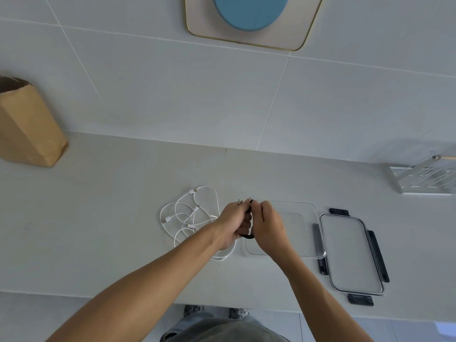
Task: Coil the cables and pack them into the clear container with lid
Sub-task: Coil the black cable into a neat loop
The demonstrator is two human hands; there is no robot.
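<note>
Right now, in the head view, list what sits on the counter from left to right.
Brown paper bag → loose white cables → the two hands working a black cable → clear container → lid → clear rack.

White cables (190, 215); black cable (248, 236); clear container (306, 211); black-clipped lid (355, 253); brown paper bag (27, 129); blue disc (249, 11)

left hand (230, 224), right hand (267, 227): gripping black cable (248, 236) | over clear container (306, 228)
</note>
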